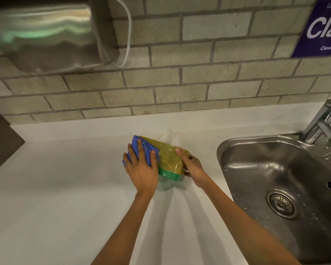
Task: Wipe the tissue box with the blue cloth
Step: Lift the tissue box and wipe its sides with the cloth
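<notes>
Two bare forearms reach up from the bottom edge of the head view, across the white counter (55,188) toward the tiled back wall (180,87). Between them, near the back of the counter and well to the left of the steel sink (275,178), sits the tissue box (169,159), yellow-green under a glossy plastic wrap with a green band along its near side.

Flat on the box's left end lies the left hand (141,167), fingers spread wide and pressing the blue cloth (141,148) against the top and left face. Part of the cloth pokes out beyond the fingertips on the far side. On the box's right end the right hand (192,166) has a firm hold, with the thumb on top near the far edge and the remaining fingers curled round the near corner (how far they wrap underneath is hidden).

To wipe well, I would keep the palm flat so the whole cloth bears on the wrap, and draw it in long strokes toward the bracing hand. The film looks slippery, so the right hand needs to pin the box firmly. Its covered end will want a regrip before it can be wiped.
</notes>
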A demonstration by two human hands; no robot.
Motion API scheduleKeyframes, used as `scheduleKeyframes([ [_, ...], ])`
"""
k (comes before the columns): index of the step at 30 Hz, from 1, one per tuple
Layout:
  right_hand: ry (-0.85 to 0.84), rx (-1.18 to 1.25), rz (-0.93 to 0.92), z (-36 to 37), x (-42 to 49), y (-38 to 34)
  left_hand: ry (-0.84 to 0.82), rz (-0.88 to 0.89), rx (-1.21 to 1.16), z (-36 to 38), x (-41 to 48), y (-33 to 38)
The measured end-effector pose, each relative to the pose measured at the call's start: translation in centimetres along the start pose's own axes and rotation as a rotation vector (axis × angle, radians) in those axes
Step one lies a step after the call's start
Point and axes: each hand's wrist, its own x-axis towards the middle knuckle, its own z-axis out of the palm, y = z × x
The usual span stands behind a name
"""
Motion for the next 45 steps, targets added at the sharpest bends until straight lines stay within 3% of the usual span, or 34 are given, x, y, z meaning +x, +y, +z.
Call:
scheduleKeyframes([
  [3,0.043,0.02,-0.024,0.6,-0.1,0.3,-0.017,-0.014,0.013,0.4,0.2,1.0],
  [8,0.109,0.052,-0.16,1.2,-1.0,0.2,-0.064,0.184,-0.093,1.0,-5.2,2.6],
  [11,0.121,0.12,-0.093,1.1,-1.5,0.3,-0.111,0.203,-0.21,0.9,-6.1,1.2],
  [17,0.189,0.203,-0.045,2.5,-2.1,0.3,-0.023,-0.03,-0.457,0.0,-3.7,0.5],
  [22,0.242,0.056,-0.175,4.4,-3.9,1.2,-0.096,-0.581,-0.768,-1.1,-3.5,0.4],
  [25,0.284,-0.027,-0.233,5.1,-5.5,2.1,-0.208,-0.78,-0.896,-1.6,-4.4,0.2],
  [32,0.304,-0.079,-0.325,6.8,-8.0,4.0,-0.203,-0.923,-0.914,-1.9,-3.0,-0.7],
  [38,0.295,-0.115,-0.315,7.6,-8.4,4.6,-0.195,-0.93,-0.959,-2.5,-2.4,-0.9],
  [45,0.219,-0.066,-0.241,6.2,-9.4,5.3,-0.327,-1.021,-1.231,-5.3,-4.2,-1.9],
])
